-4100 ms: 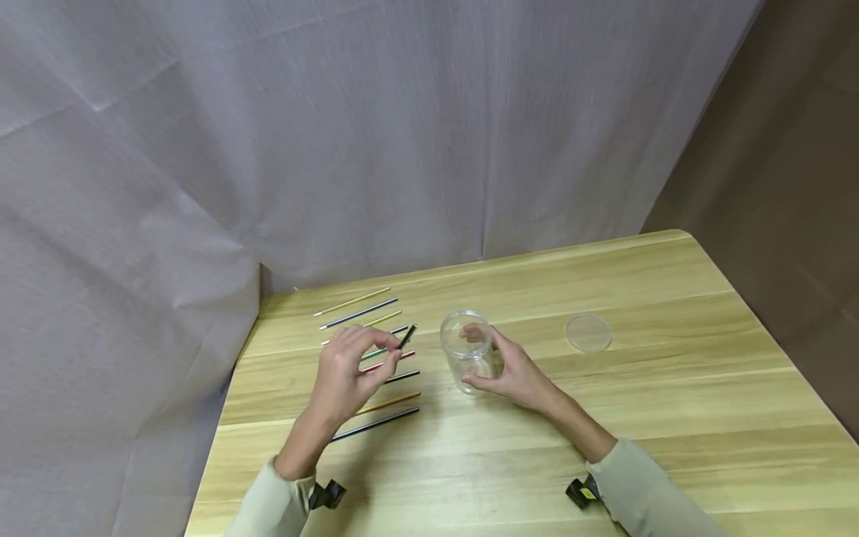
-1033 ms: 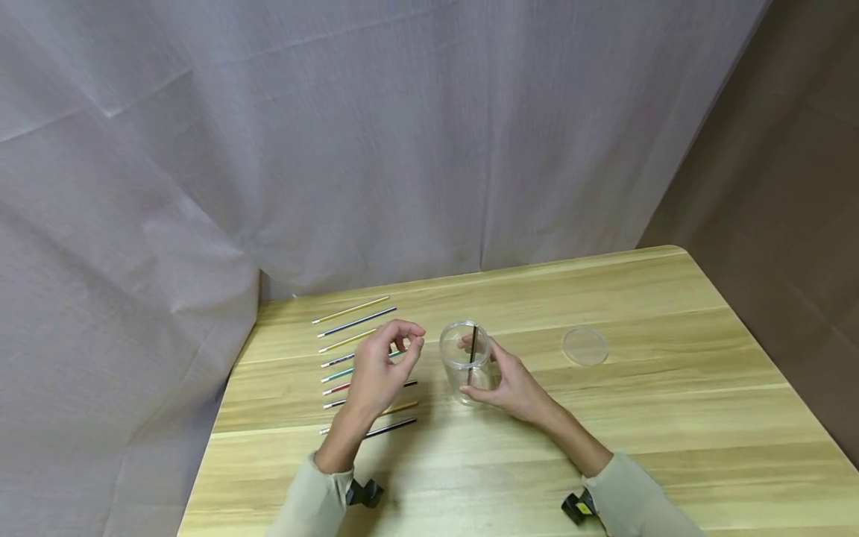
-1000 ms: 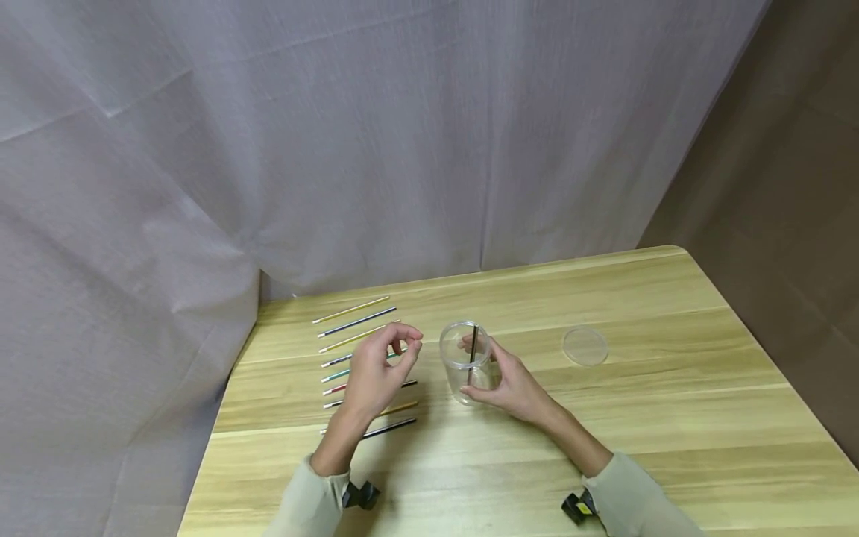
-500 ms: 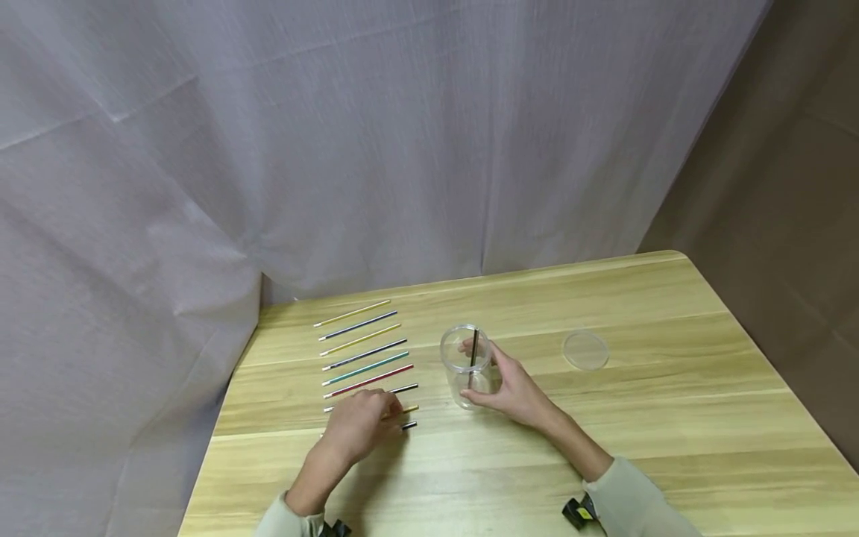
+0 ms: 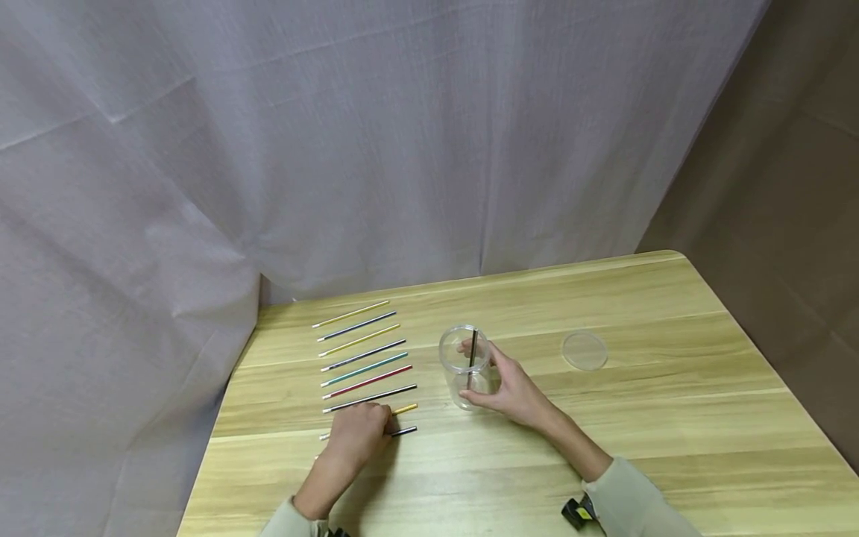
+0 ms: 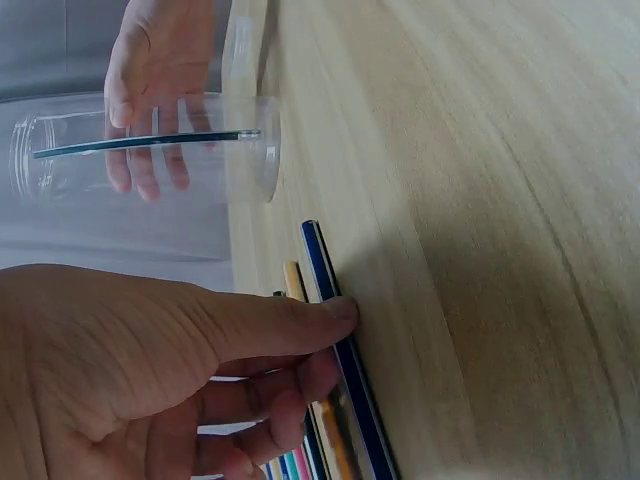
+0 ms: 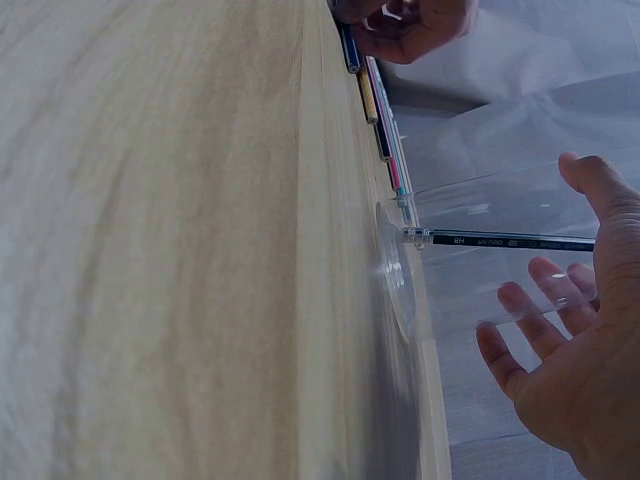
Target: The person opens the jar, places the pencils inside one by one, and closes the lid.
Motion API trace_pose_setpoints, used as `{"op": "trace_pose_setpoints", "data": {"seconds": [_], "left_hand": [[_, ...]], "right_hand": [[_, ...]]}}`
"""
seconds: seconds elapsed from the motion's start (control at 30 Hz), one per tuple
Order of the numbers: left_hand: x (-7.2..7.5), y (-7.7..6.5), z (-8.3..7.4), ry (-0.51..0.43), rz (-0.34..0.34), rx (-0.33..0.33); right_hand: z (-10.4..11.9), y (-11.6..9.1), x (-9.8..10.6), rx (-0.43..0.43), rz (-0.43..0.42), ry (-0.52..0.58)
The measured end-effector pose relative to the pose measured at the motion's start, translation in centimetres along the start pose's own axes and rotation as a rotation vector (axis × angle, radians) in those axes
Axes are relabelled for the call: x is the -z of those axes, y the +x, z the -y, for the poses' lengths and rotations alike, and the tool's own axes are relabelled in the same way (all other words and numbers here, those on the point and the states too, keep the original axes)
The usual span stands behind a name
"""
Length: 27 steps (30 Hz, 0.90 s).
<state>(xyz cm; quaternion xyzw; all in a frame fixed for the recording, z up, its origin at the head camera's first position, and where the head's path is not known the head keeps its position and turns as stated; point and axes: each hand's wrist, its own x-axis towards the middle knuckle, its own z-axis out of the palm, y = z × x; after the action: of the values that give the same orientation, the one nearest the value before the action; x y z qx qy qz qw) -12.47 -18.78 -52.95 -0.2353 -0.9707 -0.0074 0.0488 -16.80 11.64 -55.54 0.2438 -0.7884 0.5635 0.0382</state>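
My left hand (image 5: 359,432) pinches a dark blue pencil (image 6: 363,405), the nearest of a row lying on the table; thumb and fingers close on its shaft in the left wrist view, and the hand hides much of it in the head view. My right hand (image 5: 513,388) grips a clear plastic jar (image 5: 451,380) from the right side, thumb in front and fingers behind. The jar stands upright and uncapped. Inside it one dark pencil (image 7: 500,240) leans, its eraser end down at the jar's base.
Beyond the left hand lie several more pencils, among them a red pencil (image 5: 369,382), a green pencil (image 5: 365,369) and a yellow pencil (image 5: 360,340). A clear round lid (image 5: 585,350) lies to the right on the wooden table (image 5: 671,418). Grey curtain (image 5: 376,149) hangs behind.
The dark pencil, earlier in my left hand, now stands in the jar. My left hand has moved from beside the jar down to the nearest pencil and taken hold; the right hand keeps its grip.
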Motion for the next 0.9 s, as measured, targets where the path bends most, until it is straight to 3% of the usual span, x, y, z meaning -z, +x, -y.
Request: {"op": "trace_pose_setpoints", "data": {"seconds": [0.2,0.4,0.57,0.9], "left_hand": [[0.6,0.3,0.1,-0.025,0.014,-0.022],[3.0,1.4,0.3,-0.130,-0.023,0.009],[5.4,2.3,0.4,-0.194,-0.098,0.049],[9.4,3.8,-0.5,-0.317,-0.296,0.054]], "right_hand": [[0.0,0.0,0.0,0.006,-0.001,-0.011],[-0.2,0.0,0.0,0.009,0.001,-0.032],[0.0,0.1,0.1,0.009,0.003,-0.026],[-0.3,0.1,0.2,0.024,-0.004,-0.024]]}}
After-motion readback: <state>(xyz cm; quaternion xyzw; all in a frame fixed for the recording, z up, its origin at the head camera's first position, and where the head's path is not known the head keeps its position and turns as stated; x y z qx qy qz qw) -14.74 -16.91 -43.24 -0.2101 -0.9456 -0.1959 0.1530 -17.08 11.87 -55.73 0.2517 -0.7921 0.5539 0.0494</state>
